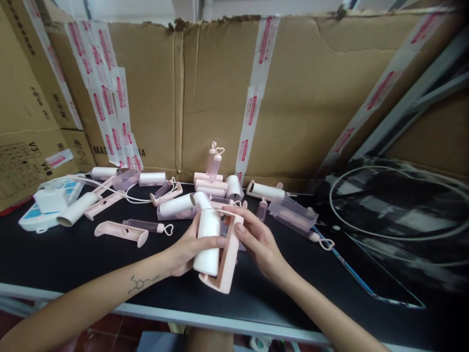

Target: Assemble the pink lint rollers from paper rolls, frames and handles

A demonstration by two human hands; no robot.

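Note:
Near the middle of the black table, my left hand (185,247) is closed around a white roll (208,239), its thumb laid across the front. My right hand (262,239) grips a pale pink roller frame (230,259) by its upper right side. Roll and frame are side by side and tilted, the roll at the frame's open side; whether they are joined at the ends I cannot tell. Just behind them lies another white roll (178,205) on a clear purple sleeve (179,214). To the left rests a loose pink frame (120,232) beside a purple tube with a heart-shaped loop (148,226).
Several more rolls, frames and tubes lie along the back, before a tall cardboard wall (216,98). At left is a white-and-blue box with a cable (47,205). A clear plastic bag (395,220) and a blue-edged strip (351,274) are at right.

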